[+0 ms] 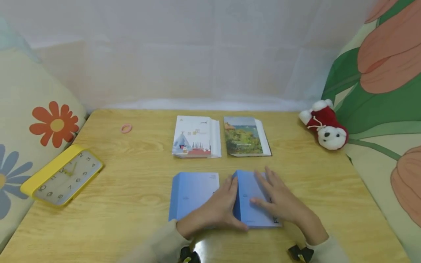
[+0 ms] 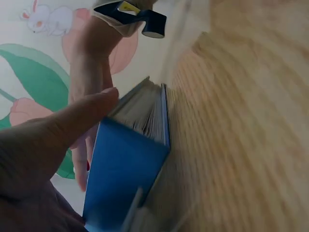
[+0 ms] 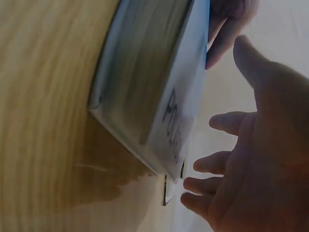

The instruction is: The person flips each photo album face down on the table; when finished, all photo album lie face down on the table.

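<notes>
2 blue books are seen side by side on a wooden table. The spine of the right-hand blue book (image 1: 250,210) is met by the left hand (image 1: 221,206), its fingers extended and thumb spread toward the near edge; the left-hand blue book (image 1: 194,191) is partly covered by its wrist. Over the right-hand cover, the right hand (image 1: 283,200) is held with fingers splayed, nothing gripped. Beyond, 2 more books (image 1: 192,135) are laid flat.
</notes>
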{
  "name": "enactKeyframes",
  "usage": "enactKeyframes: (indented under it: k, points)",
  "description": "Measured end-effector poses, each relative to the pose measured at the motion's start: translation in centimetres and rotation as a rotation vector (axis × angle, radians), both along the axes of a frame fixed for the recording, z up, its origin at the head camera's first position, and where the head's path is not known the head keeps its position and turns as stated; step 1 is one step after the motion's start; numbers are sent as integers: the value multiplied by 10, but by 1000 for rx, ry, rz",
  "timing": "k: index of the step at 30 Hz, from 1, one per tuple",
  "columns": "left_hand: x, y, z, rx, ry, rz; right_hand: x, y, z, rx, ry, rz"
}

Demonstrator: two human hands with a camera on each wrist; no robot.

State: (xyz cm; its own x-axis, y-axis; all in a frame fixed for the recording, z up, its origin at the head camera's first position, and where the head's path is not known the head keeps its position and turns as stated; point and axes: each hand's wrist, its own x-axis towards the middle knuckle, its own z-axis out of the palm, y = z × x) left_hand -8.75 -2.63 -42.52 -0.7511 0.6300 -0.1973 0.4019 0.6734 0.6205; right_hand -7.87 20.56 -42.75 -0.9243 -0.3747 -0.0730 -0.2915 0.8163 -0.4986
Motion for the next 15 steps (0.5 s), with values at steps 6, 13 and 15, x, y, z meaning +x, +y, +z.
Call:
enactKeyframes:
  k: [6, 13, 15]
  points:
    - [6, 7, -7, -18, 59, 10, 7, 0, -8, -20, -87, 38]
    - [13, 13, -18, 5, 105, 51, 8, 6, -13, -36, -120, 44]
    - [13, 14, -18, -7, 103, 46, 9, 10, -13, -54, -135, 56]
